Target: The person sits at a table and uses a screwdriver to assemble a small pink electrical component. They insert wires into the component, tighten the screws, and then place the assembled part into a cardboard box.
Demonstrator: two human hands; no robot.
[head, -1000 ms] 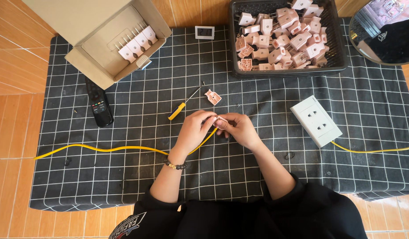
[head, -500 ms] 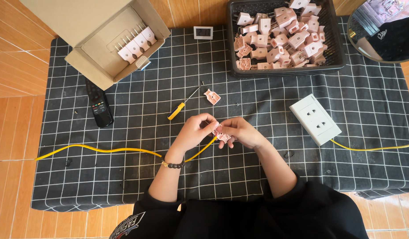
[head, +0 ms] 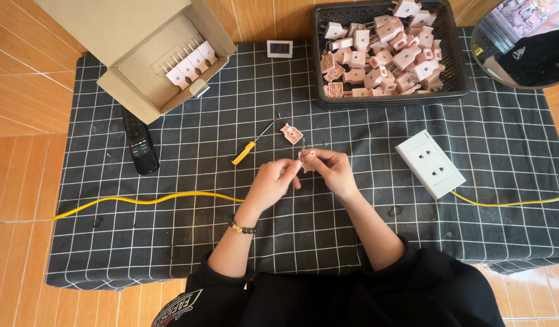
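Dark checked cloth [head: 170, 242] covers a table on an orange tiled floor, and every other thing sits on that cloth. Toward its far left corner stands an open cardboard box [head: 140, 60] with a short row of pink plugs [head: 188, 63] laid inside. At the far right edge a black basket [head: 452, 91] holds a heap of loose pink plug parts [head: 376, 48]. Right of the cloth's middle lies a white socket block [head: 429, 163], and a yellow cable [head: 146, 200] runs across the cloth from the left side toward the hands. A black remote [head: 140, 145] lies left of centre, and a yellow-handled screwdriver [head: 246, 151] and one pink plug half [head: 291, 133] rest just beyond the hands.

Near the cloth's centre the left hand [head: 270, 184] and right hand [head: 334, 172] meet, both pinched on a small pink plug piece [head: 306, 160] held above the cloth. Judging by the few plugs in the box against the full basket, little appears finished and most pieces remain; the piece in hand looks only partly put together.
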